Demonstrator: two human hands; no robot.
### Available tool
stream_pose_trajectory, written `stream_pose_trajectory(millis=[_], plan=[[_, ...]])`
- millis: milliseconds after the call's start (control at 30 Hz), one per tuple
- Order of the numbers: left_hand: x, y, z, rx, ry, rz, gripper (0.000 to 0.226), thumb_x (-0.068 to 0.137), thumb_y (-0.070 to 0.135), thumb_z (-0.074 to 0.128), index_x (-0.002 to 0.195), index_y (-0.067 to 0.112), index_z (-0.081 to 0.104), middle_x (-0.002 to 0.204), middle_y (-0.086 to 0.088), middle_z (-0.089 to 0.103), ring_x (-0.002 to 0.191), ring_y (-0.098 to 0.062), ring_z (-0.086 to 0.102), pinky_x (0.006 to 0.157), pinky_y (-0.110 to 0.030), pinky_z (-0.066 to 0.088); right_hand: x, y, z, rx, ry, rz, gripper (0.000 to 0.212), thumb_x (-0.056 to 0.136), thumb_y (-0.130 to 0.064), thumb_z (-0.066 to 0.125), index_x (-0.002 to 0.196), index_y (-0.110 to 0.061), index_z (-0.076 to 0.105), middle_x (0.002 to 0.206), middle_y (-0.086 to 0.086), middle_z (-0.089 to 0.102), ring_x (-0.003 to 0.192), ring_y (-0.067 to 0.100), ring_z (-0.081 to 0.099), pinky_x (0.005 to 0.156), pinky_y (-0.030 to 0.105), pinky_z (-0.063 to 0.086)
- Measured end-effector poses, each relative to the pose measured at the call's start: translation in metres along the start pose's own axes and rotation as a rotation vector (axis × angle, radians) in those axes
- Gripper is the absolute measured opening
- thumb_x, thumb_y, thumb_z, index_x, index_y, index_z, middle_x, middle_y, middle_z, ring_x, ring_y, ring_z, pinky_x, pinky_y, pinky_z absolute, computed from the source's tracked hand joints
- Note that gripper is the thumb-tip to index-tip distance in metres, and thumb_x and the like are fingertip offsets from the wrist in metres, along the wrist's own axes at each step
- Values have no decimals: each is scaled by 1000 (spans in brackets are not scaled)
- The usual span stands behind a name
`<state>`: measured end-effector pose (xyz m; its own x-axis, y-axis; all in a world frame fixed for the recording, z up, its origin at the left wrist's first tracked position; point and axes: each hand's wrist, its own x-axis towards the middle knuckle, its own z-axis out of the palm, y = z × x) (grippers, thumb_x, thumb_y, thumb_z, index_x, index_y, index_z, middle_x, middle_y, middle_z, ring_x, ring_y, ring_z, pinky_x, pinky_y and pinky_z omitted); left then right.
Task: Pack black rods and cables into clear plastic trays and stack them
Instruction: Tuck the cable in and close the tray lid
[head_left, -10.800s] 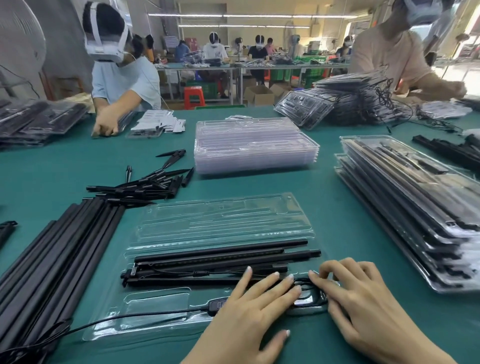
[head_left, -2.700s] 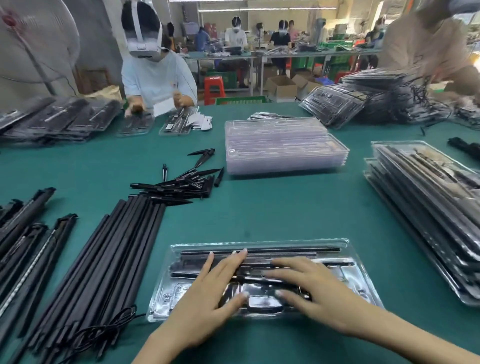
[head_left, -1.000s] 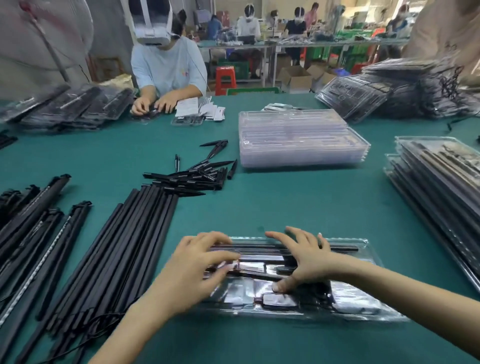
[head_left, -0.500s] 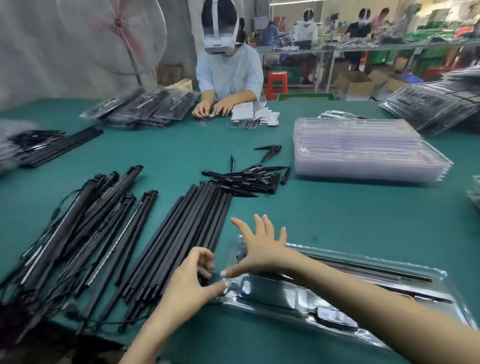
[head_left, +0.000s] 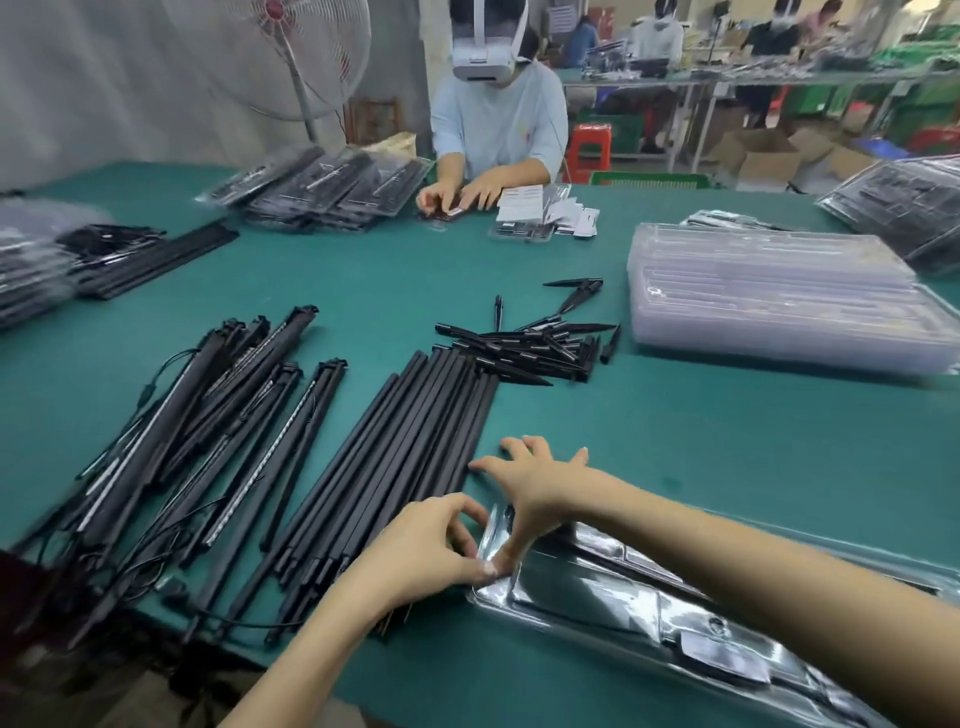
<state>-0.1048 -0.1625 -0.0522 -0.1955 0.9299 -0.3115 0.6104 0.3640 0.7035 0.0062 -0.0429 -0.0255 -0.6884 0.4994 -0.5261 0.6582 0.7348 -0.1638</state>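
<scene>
A closed clear plastic tray (head_left: 649, 613) with black rods and a cable inside lies at the near right of the green table. My right hand (head_left: 535, 483) reaches across its left end with fingers spread, and its thumb presses down on the tray's corner. My left hand (head_left: 426, 545) sits against that same end. Its fingers are curled and its thumb meets the tray's edge in a pinch. Loose black rods (head_left: 405, 457) lie in a row just left of the tray, touching my left hand. Rods with cables (head_left: 223, 415) lie further left.
Short black spikes (head_left: 524, 348) are piled beyond the rods. A stack of clear trays (head_left: 779, 306) with nothing in them stands at the right. Packed trays (head_left: 322, 192) lie at the far left, near a person (head_left: 498, 119) working opposite. A fan (head_left: 291, 52) stands behind.
The view has swung left. Both hands have slid to the tray's left end. My right thumb now presses the corner and my left hand has closed in beside it.
</scene>
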Motion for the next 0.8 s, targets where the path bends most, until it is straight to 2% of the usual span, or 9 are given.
stream_pose_trajectory(millis=[67, 133, 300, 367, 500, 567, 667, 733, 800], plan=[[1, 1, -1, 13, -16, 4, 37, 72, 30, 79, 101, 35, 56, 67, 17, 66, 56, 9, 53, 67, -18, 45, 4, -3, -3, -41, -25, 11, 123, 58, -51, 85, 150, -35, 5, 153, 5, 8, 142, 29, 6, 100, 76, 18], [3, 2, 0, 20, -17, 8, 35, 74, 26, 77, 101, 33, 56, 67, 17, 66, 55, 11, 52, 65, -16, 42, 7, -7, -3, -77, -24, 27, 129, 58, -49, 86, 151, -35, -2, 154, 6, 5, 142, 30, 4, 99, 78, 16], [7, 6, 0, 55, -60, 4, 37, 74, 39, 75, 103, 28, 56, 76, 13, 65, 61, 7, 53, 67, -19, 45, 9, -13, 2, -119, 41, 53, 141, 61, -40, 87, 141, -43, -29, 157, 5, -20, 144, 31, -20, 95, 82, 6], [9, 9, -1, 91, -49, 5, 41, 70, 48, 78, 97, 28, 56, 78, 12, 63, 63, 3, 53, 66, -21, 45, 8, -14, 3, -100, 46, 62, 139, 64, -35, 86, 140, -45, -30, 157, 5, -21, 144, 31, -21, 95, 82, 7], [21, 17, -8, 303, -15, 46, 42, 61, 52, 82, 79, 28, 53, 77, 12, 53, 68, -3, 49, 64, -28, 45, 5, -15, 3, -99, 69, 24, 138, 61, -37, 88, 144, -44, -23, 157, 6, -12, 144, 32, -12, 94, 82, 11], [27, 21, -10, 411, -67, 36, 44, 60, 56, 81, 75, 29, 50, 73, 14, 52, 65, 1, 48, 57, -25, 39, 4, -16, 3, -104, 78, -1, 136, 62, -37, 88, 146, -43, -20, 157, 6, -9, 145, 32, -11, 95, 82, 10], [34, 24, -11, 515, -121, 7, 46, 61, 61, 78, 79, 28, 52, 73, 16, 53, 66, 1, 48, 55, -23, 35, 3, -16, 2, -94, 70, -16, 135, 62, -36, 88, 147, -42, -18, 157, 5, -8, 145, 31, -11, 96, 82, 9], [36, 24, -9, 573, -121, 14, 45, 63, 64, 75, 80, 28, 54, 72, 16, 53, 64, 2, 47, 52, -23, 33, 3, -15, 2, -83, 70, -21, 134, 62, -34, 88, 147, -42, -16, 157, 5, -7, 145, 30, -11, 96, 82, 9], [37, 22, -8, 618, -99, 30, 44, 64, 65, 73, 72, 29, 50, 69, 16, 52, 61, 3, 44, 50, -23, 30, 4, -15, 4, -79, 77, -22, 134, 61, -32, 88, 148, -42, -13, 157, 3, -5, 145, 28, -10, 96, 82, 10]])
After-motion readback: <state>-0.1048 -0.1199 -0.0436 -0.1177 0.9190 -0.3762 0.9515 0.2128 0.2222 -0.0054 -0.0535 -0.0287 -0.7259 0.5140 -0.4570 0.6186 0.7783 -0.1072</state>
